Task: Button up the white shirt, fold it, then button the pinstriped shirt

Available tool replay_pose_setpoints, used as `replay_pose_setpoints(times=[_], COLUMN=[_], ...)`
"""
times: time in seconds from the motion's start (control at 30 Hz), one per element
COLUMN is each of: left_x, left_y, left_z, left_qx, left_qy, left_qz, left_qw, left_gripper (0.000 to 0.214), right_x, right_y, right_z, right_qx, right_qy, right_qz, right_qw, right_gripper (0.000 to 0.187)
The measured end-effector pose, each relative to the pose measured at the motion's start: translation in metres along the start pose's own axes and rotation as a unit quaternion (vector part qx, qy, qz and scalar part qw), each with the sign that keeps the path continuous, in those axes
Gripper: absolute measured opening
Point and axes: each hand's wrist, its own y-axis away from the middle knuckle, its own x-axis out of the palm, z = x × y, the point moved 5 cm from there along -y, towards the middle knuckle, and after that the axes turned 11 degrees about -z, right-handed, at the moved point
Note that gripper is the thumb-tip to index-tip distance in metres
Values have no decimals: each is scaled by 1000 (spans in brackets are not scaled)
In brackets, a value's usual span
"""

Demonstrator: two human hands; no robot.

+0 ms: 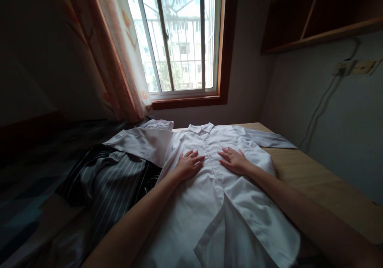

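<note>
- Your left hand [190,165] lies open and palm down, fingers a little spread, pressing on cloth and grasping nothing.
- Your right hand [235,161] is likewise flat and open, fingers pointing in toward the left one, with a narrow gap between the two.
- Under both palms lies the white button-front shirt [206,192], front side up; its button placket [210,156] runs through the gap between your fingertips.
- Beyond your fingers sits the pointed collar [201,127]; nearer you than your hands, the front hem parts into two flaps.
- One sleeve [277,138] stretches out beyond your right hand, across the pale wooden tabletop [302,176]. The other spreads beyond your left hand, next to a dark pinstriped garment [115,180] that lies beside your left forearm.
- Ahead of your grip, a sliding window [185,52] lets in daylight beside a floral orange-and-cream curtain [113,60].
- Up to the right of your right hand, you have a wooden wall shelf [323,16] above a socket [345,67] with a cable hanging from it.
</note>
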Motion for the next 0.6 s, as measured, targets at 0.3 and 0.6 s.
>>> replay_pose_setpoints(times=[0.3,0.6], left_x=[-3,-12], left_y=[24,14], left_z=[-3,9], left_qx=[-75,-52], left_qy=[-23,-39], left_qz=[38,-1], left_qw=[996,998], left_gripper=[56,51], right_x=[2,-7], right_y=[-2,-11], right_z=[-16,-10], right_qx=[21,20], right_qy=[30,2], right_qz=[-1,-57], right_qw=[999,998], right_gripper=[62,50])
